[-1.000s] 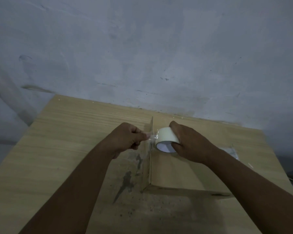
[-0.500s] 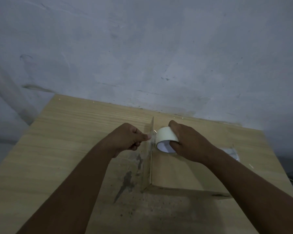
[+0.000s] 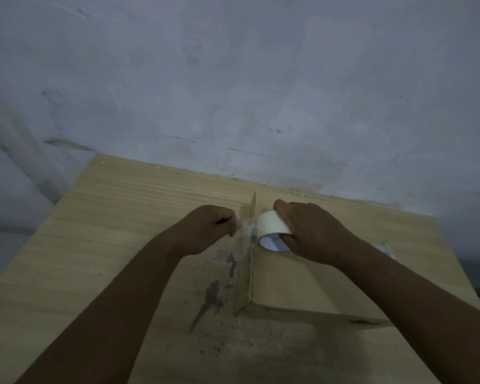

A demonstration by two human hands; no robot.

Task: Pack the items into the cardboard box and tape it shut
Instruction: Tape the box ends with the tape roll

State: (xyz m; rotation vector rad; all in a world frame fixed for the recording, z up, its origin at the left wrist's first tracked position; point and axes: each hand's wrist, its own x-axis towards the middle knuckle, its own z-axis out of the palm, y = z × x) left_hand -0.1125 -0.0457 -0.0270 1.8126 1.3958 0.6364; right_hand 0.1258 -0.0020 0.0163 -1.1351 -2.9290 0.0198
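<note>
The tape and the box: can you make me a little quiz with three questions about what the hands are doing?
1. True or false: the right hand holds the tape roll on top of the box.
2. What does the left hand pinch? A) the loose tape end B) a pen C) the table edge
3. Fill in: the box sits on a wooden ____.

Key:
1. True
2. A
3. table
</note>
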